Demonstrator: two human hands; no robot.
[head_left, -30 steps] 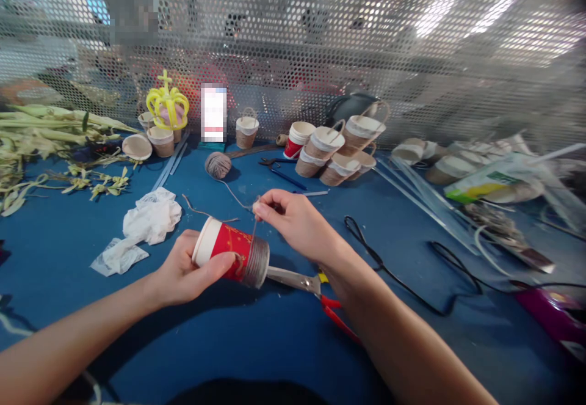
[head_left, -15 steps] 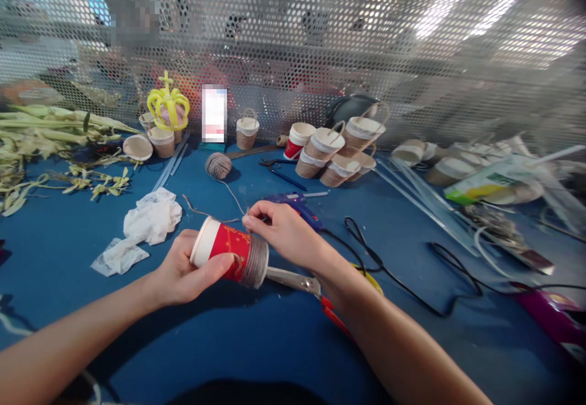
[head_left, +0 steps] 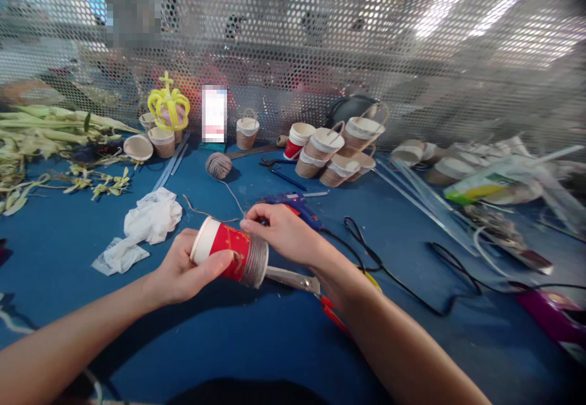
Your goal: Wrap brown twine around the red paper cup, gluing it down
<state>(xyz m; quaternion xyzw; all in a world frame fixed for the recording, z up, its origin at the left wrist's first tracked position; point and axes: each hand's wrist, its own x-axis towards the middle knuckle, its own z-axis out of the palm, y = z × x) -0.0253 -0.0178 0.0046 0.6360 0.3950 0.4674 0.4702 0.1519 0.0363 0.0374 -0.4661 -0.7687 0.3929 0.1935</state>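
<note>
My left hand [head_left: 183, 270] grips a red paper cup [head_left: 224, 249] lying on its side, white rim to the left. Grey-brown twine is wound round the cup's bottom end [head_left: 257, 262]. My right hand [head_left: 284, 231] pinches the twine strand just above the cup, fingers pressed together. The strand runs back to a ball of twine [head_left: 218, 165] on the blue table. Red-handled scissors [head_left: 311, 292] lie under my right wrist. A blue glue gun [head_left: 293, 202] lies just behind my right hand.
Several twine-wrapped cups with handles [head_left: 336, 145] stand at the back by a perforated metal screen [head_left: 320, 38]. Crumpled white plastic [head_left: 149, 222] lies left, green leaves [head_left: 46, 142] far left, a yellow crown [head_left: 167, 107], black cable [head_left: 403, 270], clear glue sticks [head_left: 412, 191], and packets [head_left: 489, 185] right.
My right hand has moved left and down with the twine, closer to the cup, uncovering the blue glue gun behind it. The left hand and cup have barely shifted.
</note>
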